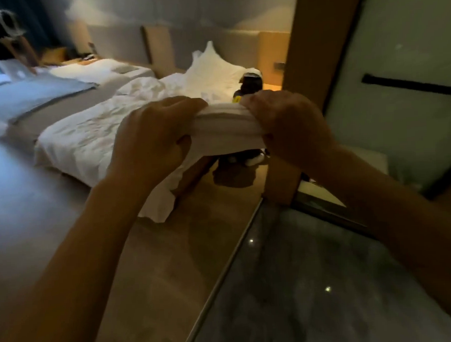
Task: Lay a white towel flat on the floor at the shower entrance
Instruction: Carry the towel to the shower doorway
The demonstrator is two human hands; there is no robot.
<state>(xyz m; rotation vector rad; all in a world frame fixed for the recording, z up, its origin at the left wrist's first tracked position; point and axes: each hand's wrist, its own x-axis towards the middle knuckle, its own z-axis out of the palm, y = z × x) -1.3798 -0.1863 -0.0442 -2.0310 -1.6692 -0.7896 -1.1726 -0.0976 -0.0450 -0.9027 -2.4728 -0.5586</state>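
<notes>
A folded white towel (227,129) is held up in the air in front of me, at chest height, between both hands. My left hand (153,137) grips its left end, fingers curled over the top edge and thumb beneath. My right hand (292,126) grips the right end the same way. The towel is bunched in layers and sags a little between the hands. Below lies dark grey tiled floor (314,283), bordered on the left by a metal threshold strip (223,274). At the right stands a glass door (411,124) with a black handle bar (409,85).
Two beds with white sheets (93,132) stand ahead on a wooden floor (171,250). Another person (4,43) is at the far left by the far bed. A wooden door frame (314,50) rises beside the glass. Someone dark-clothed (249,89) appears behind the towel.
</notes>
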